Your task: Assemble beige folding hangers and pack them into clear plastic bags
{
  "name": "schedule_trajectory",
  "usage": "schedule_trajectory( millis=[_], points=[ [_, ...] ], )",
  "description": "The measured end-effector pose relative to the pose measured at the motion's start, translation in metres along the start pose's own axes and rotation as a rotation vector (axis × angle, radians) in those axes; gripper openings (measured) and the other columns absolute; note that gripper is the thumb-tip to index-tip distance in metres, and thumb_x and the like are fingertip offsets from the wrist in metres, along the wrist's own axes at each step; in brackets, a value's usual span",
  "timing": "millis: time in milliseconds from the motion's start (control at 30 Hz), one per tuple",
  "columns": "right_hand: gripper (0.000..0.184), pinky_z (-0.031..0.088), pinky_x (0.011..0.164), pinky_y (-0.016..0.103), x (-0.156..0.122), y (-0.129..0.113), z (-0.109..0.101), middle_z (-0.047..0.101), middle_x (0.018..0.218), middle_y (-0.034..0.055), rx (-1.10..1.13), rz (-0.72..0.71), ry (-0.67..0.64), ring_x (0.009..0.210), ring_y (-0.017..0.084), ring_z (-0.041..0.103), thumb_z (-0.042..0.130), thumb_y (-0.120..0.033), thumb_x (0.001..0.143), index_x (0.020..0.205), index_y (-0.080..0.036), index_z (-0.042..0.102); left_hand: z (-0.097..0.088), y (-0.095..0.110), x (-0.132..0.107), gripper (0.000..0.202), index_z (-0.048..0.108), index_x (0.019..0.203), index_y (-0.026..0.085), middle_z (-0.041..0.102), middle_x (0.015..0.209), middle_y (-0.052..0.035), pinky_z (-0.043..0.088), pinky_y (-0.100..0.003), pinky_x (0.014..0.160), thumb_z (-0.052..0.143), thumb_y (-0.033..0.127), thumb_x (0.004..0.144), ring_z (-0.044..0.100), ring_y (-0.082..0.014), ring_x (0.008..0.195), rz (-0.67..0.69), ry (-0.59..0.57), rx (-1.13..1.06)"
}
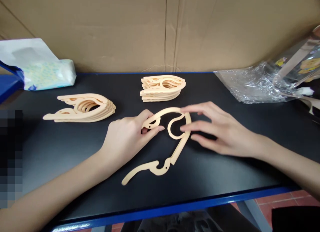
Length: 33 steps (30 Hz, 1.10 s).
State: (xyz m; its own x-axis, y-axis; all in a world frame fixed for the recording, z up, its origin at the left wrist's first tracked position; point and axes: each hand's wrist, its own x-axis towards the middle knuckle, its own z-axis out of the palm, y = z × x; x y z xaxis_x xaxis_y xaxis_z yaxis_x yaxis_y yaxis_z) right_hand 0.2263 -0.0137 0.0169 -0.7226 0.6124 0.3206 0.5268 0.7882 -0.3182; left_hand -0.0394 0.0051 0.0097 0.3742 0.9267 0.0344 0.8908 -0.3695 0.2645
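A beige folding clothes hanger lies partly unfolded above the black tabletop, its jointed arms bent and one curved end pointing toward the front. My left hand is closed around its upper left arm, thumb on the near side. My right hand is at the hanger's right bend beside the round hook, with fingers spread. Its index and middle fingertips appear to touch the hanger, while the thumb sits just off the outer edge. Behind are two stacks of folded hangers, a left stack and a middle stack.
A soft white, patterned packet stands at the back left. Crumpled clear plastic bags cover the back right corner. A cardboard wall rises behind the black table, which has a blue front edge.
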Motion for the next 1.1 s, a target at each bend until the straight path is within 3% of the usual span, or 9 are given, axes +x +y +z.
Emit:
schedule_trajectory(
  millis=[167,233,333,433,567,767,900,1000,1100],
  points=[
    [0.041,0.04,0.105,0.038,-0.002,-0.035,0.021,0.056,0.141,0.01,-0.053,-0.277,-0.161,0.128,0.023,0.049,0.051,-0.042,0.099,0.133,-0.02,0.057,0.005,0.004,0.0,0.057,0.054,0.121,0.02,0.071,0.092,-0.0037,0.032,-0.026,0.055,0.044,0.068,0.092,0.068,-0.0216,0.077,0.079,0.078,0.08],
    [0.038,0.037,0.109,0.035,-0.004,-0.041,0.029,0.059,0.137,0.0097,-0.02,-0.34,-0.176,0.124,0.021,0.052,0.049,-0.042,0.1,0.121,-0.014,0.063,0.008,0.008,-0.001,0.063,0.057,0.113,0.018,0.07,0.099,-0.0055,0.032,-0.027,0.054,0.047,0.074,0.087,0.068,-0.0239,0.086,0.106,0.125,0.147],
    [0.03,0.041,0.106,0.032,-0.007,-0.045,0.037,0.069,0.109,0.0079,0.08,-0.385,-0.14,0.101,0.018,0.059,0.052,-0.038,0.098,0.094,-0.012,0.067,0.012,0.016,-0.002,0.063,0.059,0.1,0.016,0.066,0.093,-0.0052,0.03,-0.029,0.051,0.053,0.076,0.082,0.066,-0.0253,0.09,0.11,0.161,0.258],
    [0.022,0.046,0.097,0.033,-0.008,-0.046,0.038,0.062,0.08,0.0017,0.125,-0.384,-0.11,0.075,0.016,0.053,0.058,-0.034,0.095,0.088,-0.014,0.066,0.013,0.021,-0.002,0.048,0.058,0.094,0.016,0.064,0.087,-0.0045,0.032,-0.031,0.051,0.053,0.063,0.088,0.063,-0.0249,0.089,0.107,0.144,0.327],
    [0.018,0.047,0.091,0.034,-0.004,-0.042,0.033,0.059,0.074,0.0012,0.071,-0.388,-0.084,0.072,0.016,0.049,0.059,-0.03,0.092,0.085,-0.015,0.066,0.007,0.016,-0.002,0.028,0.057,0.088,0.017,0.062,0.086,-0.0061,0.037,-0.032,0.055,0.051,0.043,0.092,0.063,-0.0265,0.09,0.105,0.112,0.439],
    [0.007,0.046,0.078,0.033,0.0,-0.014,0.021,0.065,0.08,0.0037,-0.153,-0.228,-0.041,0.081,0.019,0.055,0.057,-0.019,0.09,0.088,-0.015,0.063,-0.006,0.004,-0.007,0.022,0.058,0.094,0.017,0.06,0.085,-0.0043,0.023,-0.029,0.043,0.039,0.028,0.097,0.064,-0.0217,0.072,0.076,0.059,0.562],
    [0.013,0.047,0.069,0.029,-0.001,-0.001,0.021,0.065,0.092,0.0076,-0.188,0.016,0.03,0.079,0.017,0.058,0.051,-0.01,0.091,0.1,-0.012,0.06,-0.006,0.004,-0.007,0.022,0.058,0.094,0.017,0.059,0.088,-0.0042,0.022,-0.028,0.043,0.039,0.027,0.097,0.065,-0.0218,0.074,0.062,0.014,0.543],
    [0.015,0.048,0.06,0.025,-0.001,-0.006,0.022,0.06,0.095,0.0062,-0.022,0.22,0.056,0.069,0.012,0.057,0.058,-0.016,0.092,0.106,-0.013,0.058,-0.002,0.004,-0.008,0.02,0.058,0.097,0.018,0.061,0.089,-0.0019,0.025,-0.028,0.043,0.044,0.032,0.097,0.065,-0.0202,0.066,0.022,0.0,0.436],
    [0.022,0.052,0.065,0.022,0.0,-0.02,0.021,0.062,0.093,0.0027,0.417,0.209,-0.032,0.068,0.009,0.06,0.064,-0.024,0.092,0.11,-0.015,0.056,0.002,0.006,-0.01,0.024,0.059,0.103,0.02,0.064,0.091,0.0,0.035,-0.028,0.046,0.046,0.04,0.098,0.065,-0.0182,0.065,0.054,-0.011,0.216]
  ],
)
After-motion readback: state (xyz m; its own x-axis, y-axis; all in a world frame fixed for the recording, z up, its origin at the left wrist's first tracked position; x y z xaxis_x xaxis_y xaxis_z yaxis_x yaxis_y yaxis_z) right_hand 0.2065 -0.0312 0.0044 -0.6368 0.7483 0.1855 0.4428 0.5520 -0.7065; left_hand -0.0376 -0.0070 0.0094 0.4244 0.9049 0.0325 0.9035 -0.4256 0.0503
